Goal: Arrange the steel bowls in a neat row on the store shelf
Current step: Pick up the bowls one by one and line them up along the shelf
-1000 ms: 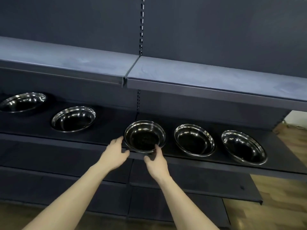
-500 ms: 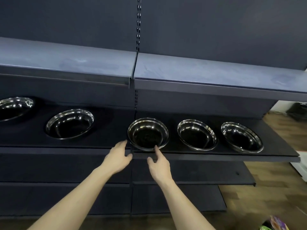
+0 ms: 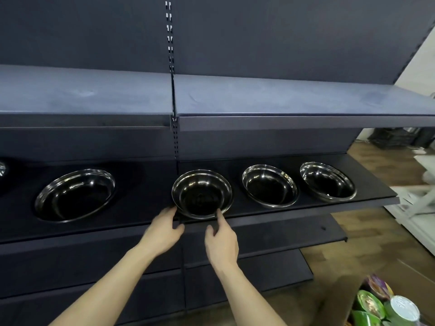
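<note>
Steel bowls sit in a row on our dark shelf [image 3: 141,222]. Our left hand [image 3: 162,231] and right hand [image 3: 221,241], fingers loosely extended, touch the middle bowl [image 3: 202,194] at its front rim, gripping nothing.

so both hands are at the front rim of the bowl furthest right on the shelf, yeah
Not quite. The head view shows the left hand and right hand at the front rim of the middle bowl, by the shelf joint. Two more bowls sit to its right, untouched.
</note>
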Available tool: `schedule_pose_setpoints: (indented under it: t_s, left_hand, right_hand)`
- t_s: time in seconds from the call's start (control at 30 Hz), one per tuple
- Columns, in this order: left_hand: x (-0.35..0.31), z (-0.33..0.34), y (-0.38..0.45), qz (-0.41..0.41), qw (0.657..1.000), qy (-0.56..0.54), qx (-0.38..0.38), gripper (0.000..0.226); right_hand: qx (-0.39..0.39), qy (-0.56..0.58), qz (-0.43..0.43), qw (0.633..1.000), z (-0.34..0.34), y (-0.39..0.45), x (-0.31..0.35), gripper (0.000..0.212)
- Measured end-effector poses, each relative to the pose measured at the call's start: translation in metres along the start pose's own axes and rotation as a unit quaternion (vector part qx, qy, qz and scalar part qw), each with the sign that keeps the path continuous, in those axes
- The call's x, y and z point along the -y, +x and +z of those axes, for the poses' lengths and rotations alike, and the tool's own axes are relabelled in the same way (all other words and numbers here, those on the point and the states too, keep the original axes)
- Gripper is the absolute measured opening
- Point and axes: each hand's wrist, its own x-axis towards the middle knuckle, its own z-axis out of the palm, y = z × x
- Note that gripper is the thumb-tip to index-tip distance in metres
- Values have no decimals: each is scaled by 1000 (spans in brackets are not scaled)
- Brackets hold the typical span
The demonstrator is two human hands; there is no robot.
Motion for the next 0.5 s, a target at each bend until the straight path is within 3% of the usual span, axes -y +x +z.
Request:
schedule_pose_setpoints:
  t_s: [0.3, 0.5]
  left_hand:
    - [-7, -2, -4, -29, 1000, -7, 5, 70]
    - [5, 6, -30, -62, 998, -3, 2, 72]
  right_hand:
    - [123, 25, -44, 991, -10, 7, -2, 77]
    - [115, 14, -51, 992, -10, 0, 1, 76]
